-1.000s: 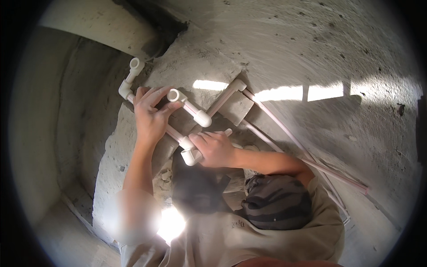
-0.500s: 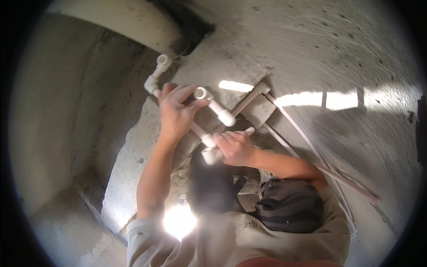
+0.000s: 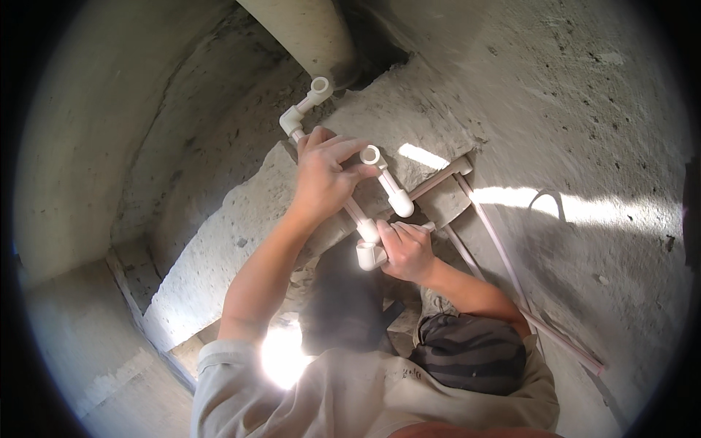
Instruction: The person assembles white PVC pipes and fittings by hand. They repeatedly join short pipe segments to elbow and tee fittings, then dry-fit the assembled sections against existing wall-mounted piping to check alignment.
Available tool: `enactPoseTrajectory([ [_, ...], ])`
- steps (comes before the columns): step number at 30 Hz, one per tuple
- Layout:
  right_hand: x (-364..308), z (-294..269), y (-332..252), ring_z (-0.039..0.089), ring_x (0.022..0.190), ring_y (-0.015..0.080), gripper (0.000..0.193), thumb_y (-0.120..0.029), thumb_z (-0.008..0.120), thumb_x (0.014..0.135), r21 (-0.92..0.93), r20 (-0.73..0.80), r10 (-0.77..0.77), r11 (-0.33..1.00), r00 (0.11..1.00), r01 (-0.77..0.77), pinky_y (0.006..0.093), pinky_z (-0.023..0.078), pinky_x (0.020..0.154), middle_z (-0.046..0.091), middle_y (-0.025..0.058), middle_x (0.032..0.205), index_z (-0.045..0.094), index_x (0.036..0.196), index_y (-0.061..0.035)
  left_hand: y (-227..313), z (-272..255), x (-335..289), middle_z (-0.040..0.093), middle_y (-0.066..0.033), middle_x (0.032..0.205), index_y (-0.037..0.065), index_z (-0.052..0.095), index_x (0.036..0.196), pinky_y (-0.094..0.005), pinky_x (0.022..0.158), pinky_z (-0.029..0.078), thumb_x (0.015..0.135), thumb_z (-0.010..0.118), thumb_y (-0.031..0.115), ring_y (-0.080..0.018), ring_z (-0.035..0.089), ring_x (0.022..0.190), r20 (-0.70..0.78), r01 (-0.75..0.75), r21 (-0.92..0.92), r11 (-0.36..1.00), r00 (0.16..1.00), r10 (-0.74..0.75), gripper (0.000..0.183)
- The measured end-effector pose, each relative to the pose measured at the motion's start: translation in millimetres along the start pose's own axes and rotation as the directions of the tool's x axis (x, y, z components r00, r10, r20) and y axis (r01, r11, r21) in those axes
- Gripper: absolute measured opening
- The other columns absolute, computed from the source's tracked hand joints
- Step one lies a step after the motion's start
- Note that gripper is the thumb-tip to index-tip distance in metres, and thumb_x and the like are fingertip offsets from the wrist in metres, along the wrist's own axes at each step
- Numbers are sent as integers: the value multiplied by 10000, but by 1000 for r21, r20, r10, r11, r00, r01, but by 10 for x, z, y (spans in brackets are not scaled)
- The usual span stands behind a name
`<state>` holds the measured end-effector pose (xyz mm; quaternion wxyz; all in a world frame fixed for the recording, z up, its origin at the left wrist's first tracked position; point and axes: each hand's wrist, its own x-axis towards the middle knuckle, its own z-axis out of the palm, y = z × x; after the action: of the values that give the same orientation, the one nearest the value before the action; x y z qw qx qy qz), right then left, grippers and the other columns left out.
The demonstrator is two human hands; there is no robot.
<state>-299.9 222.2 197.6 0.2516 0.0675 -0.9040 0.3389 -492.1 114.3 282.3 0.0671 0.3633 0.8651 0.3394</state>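
Note:
My left hand (image 3: 321,175) is closed round a pale pink plastic pipe (image 3: 355,212). White elbow fittings (image 3: 291,120) continue beyond it toward the far left. Its fingertips reach a second white elbow (image 3: 370,155), on a short pipe ending in another elbow (image 3: 401,203). At the near end of the long pipe, my right hand (image 3: 407,252) is wrapped round the pipework beside a white fitting (image 3: 369,232). An open-mouthed white elbow (image 3: 370,255) sits just below that fitting. The fingers hide what the right hand grips.
A broken concrete slab (image 3: 219,233) lies beneath the pipework. Several thin pipes (image 3: 496,241) run along the rough wall (image 3: 599,131) at right, one from an elbow (image 3: 463,166). A large round pipe (image 3: 307,36) stands at the back. A dark striped cloth bundle (image 3: 471,352) is near my right arm.
The view has shifted, so hands, pipework and slab appear farther right. Both hands keep their grips, and the fittings hold nearly the same positions relative to them.

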Motion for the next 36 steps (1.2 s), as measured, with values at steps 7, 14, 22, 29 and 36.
enactPoseTrajectory([
  [7,-31,15,15,653,587,237,458,-223,868,844,14,-10,-3,1000,1000,3,352,529,557,635,91,718,673,1111,95,-9,4,-3,741,-46,889,82,824,1096,-433,1000,378,738,910,298,-276,544,962,-8,-8,-34,999,1000,8,427],
  [14,-18,23,27,655,585,249,433,-207,879,843,55,-4,13,998,1000,-13,359,530,562,656,104,730,684,1096,85,-40,3,-22,757,-84,1001,32,804,1132,-403,895,470,721,934,186,-273,540,954,-2,4,-95,995,1000,-4,458],
  [22,-3,7,23,675,594,264,451,-222,881,850,50,11,-7,999,1000,7,365,540,568,666,114,721,682,1101,95,-44,3,-10,748,-97,970,6,794,1123,-406,833,492,719,933,149,-275,550,940,-9,-26,-131,991,1000,25,451],
  [29,-66,-24,22,724,648,270,437,-235,816,860,69,20,48,996,999,-50,371,573,599,707,126,775,674,1127,81,28,-13,35,753,-110,954,2,798,1069,-443,889,481,734,891,158,-312,581,952,36,4,-124,992,999,0,381],
  [36,-105,-15,-6,760,800,238,525,-151,795,748,94,-15,95,991,995,-93,364,578,666,764,103,967,645,1219,28,107,-16,40,789,-110,1071,4,800,1129,-406,919,482,746,890,136,-298,584,985,48,34,-83,996,998,-30,415],
])
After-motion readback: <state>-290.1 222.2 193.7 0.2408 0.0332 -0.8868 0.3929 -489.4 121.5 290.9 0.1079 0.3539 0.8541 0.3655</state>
